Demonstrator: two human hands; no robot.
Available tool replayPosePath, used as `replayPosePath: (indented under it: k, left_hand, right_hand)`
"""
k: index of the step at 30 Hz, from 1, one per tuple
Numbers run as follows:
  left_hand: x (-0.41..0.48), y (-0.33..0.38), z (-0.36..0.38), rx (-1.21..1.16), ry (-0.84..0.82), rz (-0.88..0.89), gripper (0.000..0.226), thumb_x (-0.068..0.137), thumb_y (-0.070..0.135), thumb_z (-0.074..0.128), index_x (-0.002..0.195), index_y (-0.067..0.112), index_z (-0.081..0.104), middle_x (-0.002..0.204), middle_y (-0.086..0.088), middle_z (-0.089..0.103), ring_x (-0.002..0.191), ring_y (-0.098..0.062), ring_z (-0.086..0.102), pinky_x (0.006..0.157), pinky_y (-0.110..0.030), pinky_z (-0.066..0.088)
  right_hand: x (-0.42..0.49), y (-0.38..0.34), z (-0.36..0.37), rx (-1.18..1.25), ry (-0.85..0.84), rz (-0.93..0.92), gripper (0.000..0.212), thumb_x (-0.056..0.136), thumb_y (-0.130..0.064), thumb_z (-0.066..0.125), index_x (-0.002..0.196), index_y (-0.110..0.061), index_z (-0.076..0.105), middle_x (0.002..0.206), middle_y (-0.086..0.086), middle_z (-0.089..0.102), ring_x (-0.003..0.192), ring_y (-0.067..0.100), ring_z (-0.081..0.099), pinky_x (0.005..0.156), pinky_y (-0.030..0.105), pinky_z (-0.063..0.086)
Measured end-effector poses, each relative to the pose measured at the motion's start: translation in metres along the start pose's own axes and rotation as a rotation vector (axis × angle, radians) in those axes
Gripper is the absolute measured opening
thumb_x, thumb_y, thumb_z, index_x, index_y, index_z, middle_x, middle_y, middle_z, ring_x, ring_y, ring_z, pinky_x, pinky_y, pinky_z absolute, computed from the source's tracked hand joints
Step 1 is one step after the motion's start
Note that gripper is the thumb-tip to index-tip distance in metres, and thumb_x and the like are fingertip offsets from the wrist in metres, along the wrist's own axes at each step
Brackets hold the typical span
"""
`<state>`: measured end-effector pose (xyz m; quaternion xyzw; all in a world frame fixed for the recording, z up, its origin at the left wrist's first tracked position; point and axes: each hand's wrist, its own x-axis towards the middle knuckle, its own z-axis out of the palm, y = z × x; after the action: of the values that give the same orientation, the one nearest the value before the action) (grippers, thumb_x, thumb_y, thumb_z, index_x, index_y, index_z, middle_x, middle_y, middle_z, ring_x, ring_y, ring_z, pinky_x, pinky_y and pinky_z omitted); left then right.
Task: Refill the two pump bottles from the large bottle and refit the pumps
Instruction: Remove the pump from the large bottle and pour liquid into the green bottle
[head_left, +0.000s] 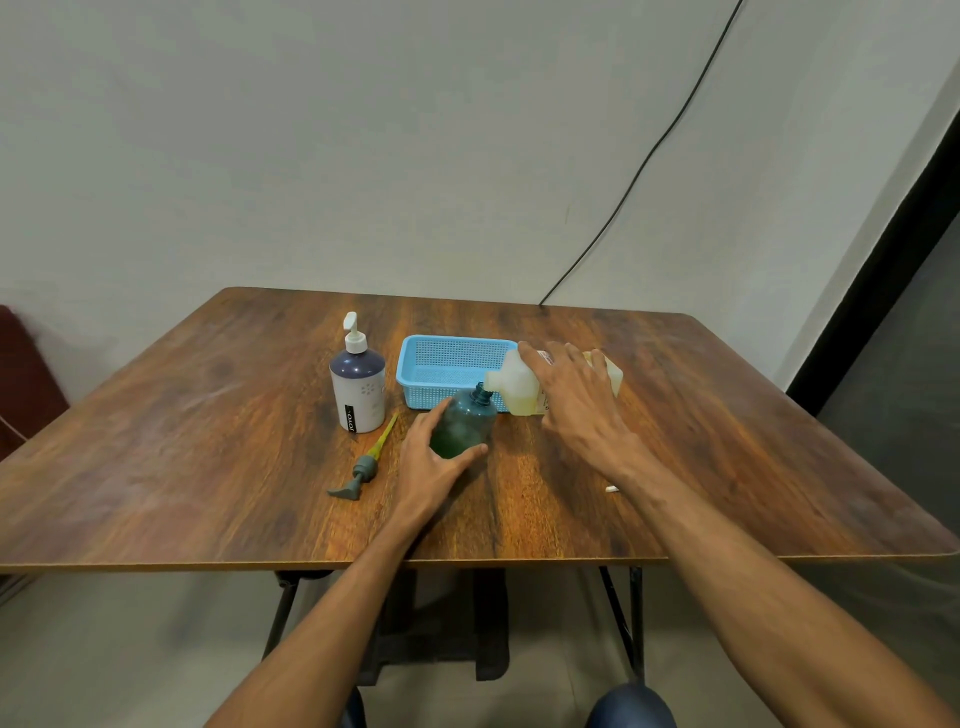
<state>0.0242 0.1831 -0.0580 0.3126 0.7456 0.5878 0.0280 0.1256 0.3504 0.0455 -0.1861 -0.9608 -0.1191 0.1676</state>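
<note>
**A:** Where is the bottle being filled?

**B:** A small teal bottle (464, 422) stands upright on the wooden surface (208, 467), just in front of a blue basket (447, 364). Its neck is open, with no pump on it. Green liquid shows in its lower part.

**A:** Who holds it?

**B:** The left hand (434, 470) wraps its base, the grip closed around the bottle with thumb on one side and fingers on the other.

**A:** And the large bottle?

**B:** A large pale bottle (524, 387) of yellowish liquid is tipped on its side at the basket's right front corner. Its mouth meets the teal bottle's neck. The right hand (574, 395) lies over it, the grip clasped on its body from above. Whether liquid is flowing cannot be told.

**A:** Where is the removed pump?

**B:** A grey-green pump (363, 465) with a yellowish tube lies flat on the surface, left of the basket and nearer the person, close to the left hand but apart from it.

**A:** Anything else?

**B:** A white and dark bottle (358, 387), its white pump fitted, stands upright just left of the basket. A small white scrap (612, 488) lies right of the basket, nearer the person. A black cable (649, 156) hangs down the wall behind the basket.
</note>
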Motion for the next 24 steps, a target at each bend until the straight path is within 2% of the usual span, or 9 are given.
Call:
replayPosePath:
  k: [5,10,16,24]
  left_hand:
    - [0.001,-0.0028,0.0014,-0.003,0.006,-0.002,0.084,0.077,0.033,0.085,0.149,0.024,0.042,0.139,0.01,0.047,0.126,-0.005,0.042,0.104,-0.026,0.039]
    - [0.0022,-0.0044,0.0023,0.006,0.012,0.006,0.084,0.076,0.033,0.086,0.148,0.023,0.044,0.133,0.015,0.045,0.126,-0.005,0.044,0.104,-0.025,0.039]
    - [0.0024,-0.0048,0.0026,0.003,0.012,0.013,0.084,0.076,0.032,0.086,0.148,0.025,0.043,0.134,0.014,0.045,0.126,-0.006,0.044,0.104,-0.026,0.04]
    - [0.0015,-0.0028,0.0018,-0.002,0.018,0.014,0.084,0.076,0.031,0.086,0.148,0.025,0.043,0.142,0.004,0.049,0.127,-0.006,0.043,0.104,-0.027,0.039]
  right_hand:
    - [-0.0002,0.0002,-0.0005,0.005,0.003,0.001,0.094,0.077,-0.021,0.08,0.155,-0.025,0.027,0.147,0.012,0.046,0.137,0.035,0.041,0.112,0.06,0.029]
    - [-0.0005,-0.0003,-0.0005,0.005,0.01,0.002,0.093,0.078,-0.022,0.08,0.154,-0.025,0.028,0.146,0.012,0.048,0.136,0.035,0.042,0.111,0.06,0.03]
    - [0.0,-0.0002,0.0001,0.005,0.009,0.005,0.094,0.077,-0.023,0.082,0.154,-0.024,0.028,0.146,0.013,0.048,0.137,0.036,0.042,0.112,0.061,0.03]
    - [0.0,-0.0001,0.0002,0.009,0.012,0.004,0.094,0.077,-0.021,0.081,0.154,-0.024,0.028,0.146,0.013,0.048,0.136,0.036,0.042,0.112,0.061,0.03]
